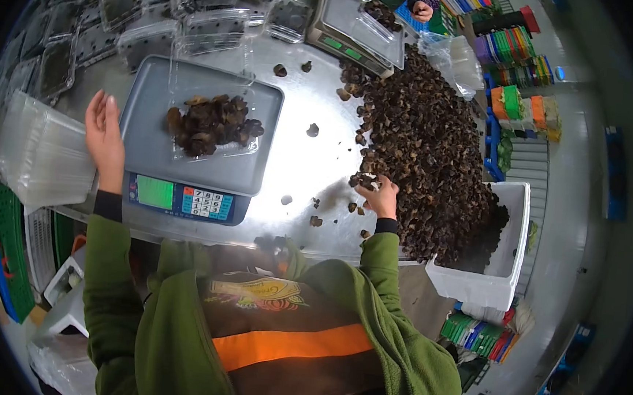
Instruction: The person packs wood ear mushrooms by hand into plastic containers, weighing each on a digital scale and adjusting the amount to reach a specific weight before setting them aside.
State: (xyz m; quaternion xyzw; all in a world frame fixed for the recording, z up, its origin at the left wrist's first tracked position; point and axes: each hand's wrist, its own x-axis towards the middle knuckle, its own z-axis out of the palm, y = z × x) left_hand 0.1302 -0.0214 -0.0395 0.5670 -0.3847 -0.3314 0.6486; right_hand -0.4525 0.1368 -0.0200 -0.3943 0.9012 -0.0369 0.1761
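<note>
My right hand is closed on a few wood ear mushrooms at the left edge of a large heap of mushrooms. Fingers stretched, my left hand is beside the left edge of the digital scale and holds nothing. On the scale's grey pan lies an open clear plastic box with a clump of dark mushrooms in it. The scale's green display is lit, but its digits are too faint to read. Stacked clear trays stand close to my left hand.
Many filled clear boxes cover the far left of the steel table. A second scale stands at the back, near another person's hand. A white foam box adjoins the heap at the right. Loose mushroom pieces dot the tabletop.
</note>
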